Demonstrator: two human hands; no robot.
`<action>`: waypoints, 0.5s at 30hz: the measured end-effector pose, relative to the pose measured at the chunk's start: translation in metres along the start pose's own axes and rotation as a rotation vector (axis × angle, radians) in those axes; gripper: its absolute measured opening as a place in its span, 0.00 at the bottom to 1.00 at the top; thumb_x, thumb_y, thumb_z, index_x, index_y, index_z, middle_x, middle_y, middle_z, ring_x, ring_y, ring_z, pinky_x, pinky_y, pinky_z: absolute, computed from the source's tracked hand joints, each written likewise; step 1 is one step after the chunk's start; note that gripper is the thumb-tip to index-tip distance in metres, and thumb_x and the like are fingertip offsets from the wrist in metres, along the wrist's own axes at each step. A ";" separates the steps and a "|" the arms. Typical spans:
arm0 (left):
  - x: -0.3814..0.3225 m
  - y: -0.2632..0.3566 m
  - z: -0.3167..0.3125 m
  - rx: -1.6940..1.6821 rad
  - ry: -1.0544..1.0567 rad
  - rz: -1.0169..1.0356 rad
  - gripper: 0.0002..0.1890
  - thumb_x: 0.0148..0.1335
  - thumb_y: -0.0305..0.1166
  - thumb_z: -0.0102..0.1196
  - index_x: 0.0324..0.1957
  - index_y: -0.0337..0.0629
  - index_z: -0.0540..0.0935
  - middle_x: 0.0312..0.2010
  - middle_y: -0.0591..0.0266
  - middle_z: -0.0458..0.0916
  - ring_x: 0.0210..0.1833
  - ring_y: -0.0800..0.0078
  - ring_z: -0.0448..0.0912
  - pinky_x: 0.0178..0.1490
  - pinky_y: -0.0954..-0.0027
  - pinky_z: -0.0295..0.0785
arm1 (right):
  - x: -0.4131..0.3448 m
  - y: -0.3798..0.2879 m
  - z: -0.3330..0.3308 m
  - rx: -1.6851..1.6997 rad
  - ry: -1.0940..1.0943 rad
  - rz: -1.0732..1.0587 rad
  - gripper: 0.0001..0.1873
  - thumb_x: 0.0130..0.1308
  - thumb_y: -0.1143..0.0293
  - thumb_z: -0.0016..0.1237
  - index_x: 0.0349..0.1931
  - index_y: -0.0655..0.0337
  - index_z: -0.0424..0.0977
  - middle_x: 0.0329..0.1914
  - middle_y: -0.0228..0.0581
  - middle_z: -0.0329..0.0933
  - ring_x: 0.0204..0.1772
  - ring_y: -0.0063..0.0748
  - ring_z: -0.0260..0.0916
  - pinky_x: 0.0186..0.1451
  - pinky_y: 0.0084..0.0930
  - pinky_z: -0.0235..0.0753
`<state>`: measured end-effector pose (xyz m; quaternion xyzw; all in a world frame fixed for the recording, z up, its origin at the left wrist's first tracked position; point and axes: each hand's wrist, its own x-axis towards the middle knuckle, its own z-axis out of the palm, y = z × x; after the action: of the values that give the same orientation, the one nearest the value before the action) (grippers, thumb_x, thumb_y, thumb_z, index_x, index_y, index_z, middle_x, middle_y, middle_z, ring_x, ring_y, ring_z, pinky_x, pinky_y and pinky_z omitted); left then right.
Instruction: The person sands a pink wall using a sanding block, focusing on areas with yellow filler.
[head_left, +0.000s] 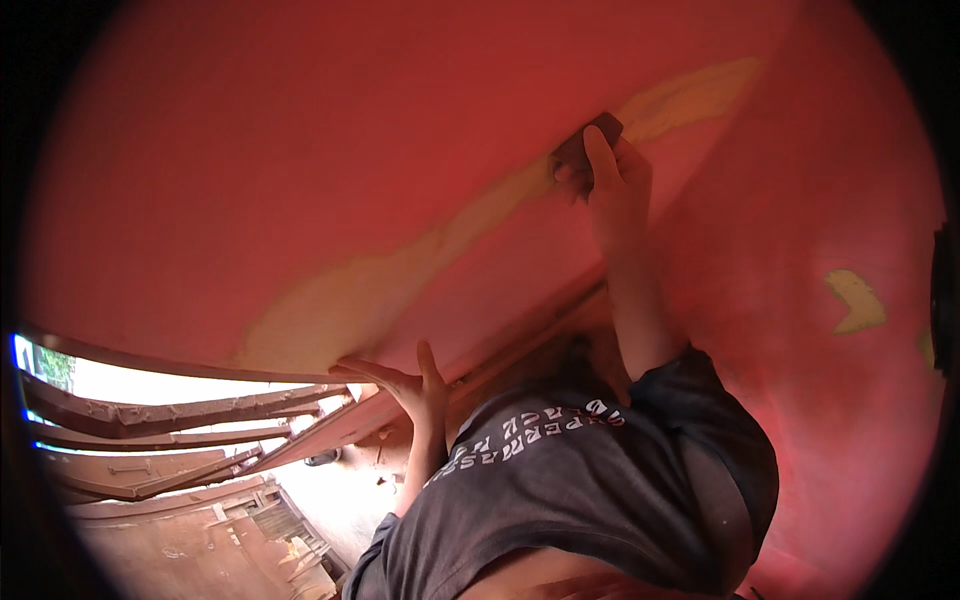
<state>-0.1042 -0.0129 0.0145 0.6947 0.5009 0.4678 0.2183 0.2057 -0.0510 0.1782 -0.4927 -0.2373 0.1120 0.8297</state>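
A large red painted panel (300, 165) spreads in front of me, crossed by a long yellowish-brown patch (322, 300) that runs slantwise up to the right. My right hand (619, 176) grips a small dark block (589, 146), perhaps a sanding block, with the thumb laid along its near face. The block lies against the panel over the upper part of the patch. Lower down, my left hand (409, 386) is spread against the panel near its lower edge, thumb apart from the fingers, holding nothing. The side of the block facing the panel is hidden.
Another red surface (787, 225) rises at the right, with a small yellowish patch (855, 301). A long narrow ledge (525, 334) runs below the panel. At the lower left are brown beams (180, 409) and a worn, wood-like board (195, 551), with bright light between them.
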 end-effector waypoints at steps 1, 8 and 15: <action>0.001 0.002 0.001 0.004 0.002 0.007 0.59 0.62 0.44 0.60 0.73 0.43 0.22 0.70 0.36 0.09 0.74 0.42 0.12 0.74 0.40 0.21 | -0.003 -0.002 0.001 -0.041 -0.120 -0.061 0.12 0.71 0.63 0.49 0.34 0.63 0.76 0.24 0.33 0.77 0.20 0.19 0.69 0.20 0.18 0.63; -0.002 0.026 0.011 -0.039 0.058 -0.059 0.55 0.67 0.41 0.57 0.74 0.51 0.23 0.74 0.48 0.13 0.78 0.47 0.24 0.74 0.37 0.41 | 0.066 -0.031 -0.039 0.022 0.059 -0.132 0.12 0.71 0.62 0.49 0.35 0.63 0.76 0.24 0.34 0.78 0.20 0.20 0.70 0.21 0.17 0.63; 0.006 0.054 0.048 -0.112 0.191 -0.164 0.54 0.66 0.44 0.57 0.75 0.53 0.25 0.75 0.53 0.16 0.79 0.52 0.28 0.74 0.40 0.45 | 0.112 -0.041 -0.079 0.099 0.062 -0.026 0.11 0.72 0.64 0.48 0.35 0.62 0.75 0.25 0.34 0.78 0.20 0.20 0.71 0.20 0.16 0.66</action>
<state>-0.0361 -0.0214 0.0361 0.5905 0.5477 0.5394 0.2458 0.3398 -0.0844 0.2135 -0.4513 -0.2118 0.0973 0.8614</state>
